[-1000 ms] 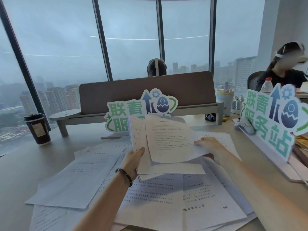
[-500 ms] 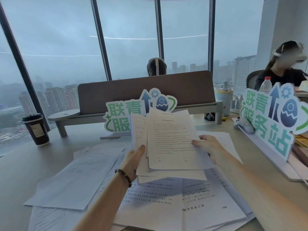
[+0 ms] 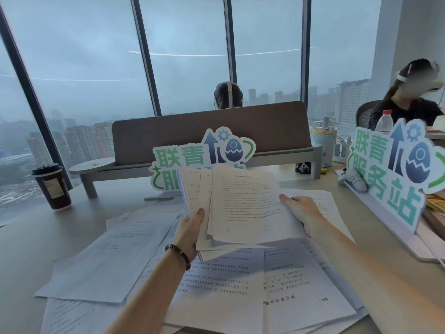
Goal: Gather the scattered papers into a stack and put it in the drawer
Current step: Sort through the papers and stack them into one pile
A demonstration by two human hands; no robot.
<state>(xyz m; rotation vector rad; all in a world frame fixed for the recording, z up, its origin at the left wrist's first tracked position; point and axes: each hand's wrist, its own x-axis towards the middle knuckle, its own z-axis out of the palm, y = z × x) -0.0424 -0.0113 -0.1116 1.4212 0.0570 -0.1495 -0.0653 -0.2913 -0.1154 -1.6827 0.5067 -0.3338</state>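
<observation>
1. While both hands are raised above the desk (image 3: 29, 242), they hold a loose sheaf (image 3: 240, 203) of printed sheets between them, tilted up toward the camera.
2. The left hand (image 3: 189, 231) grips the sheaf's lower left edge, thumb on the front and fingers hidden behind (a dark beaded bracelet (image 3: 178, 253) sits on that wrist).
3. The right hand (image 3: 301, 210) holds the right edge of the front sheet, thumb on the paper and fingers curled behind it.
4. The sheets in the sheaf are not squared; their top and left edges fan out unevenly.
5. More papers (image 3: 216, 292) lie scattered and overlapping flat on the desk beneath the hands, some turned with the text upside down.
6. A dark lidded cup (image 3: 51, 186) stands on the desk at far left, well apart from the papers.
7. A green and blue sign (image 3: 192, 160) stands just behind the sheaf; a second sign (image 3: 395, 169) stands at right.
8. No drawer shows in this view.
</observation>
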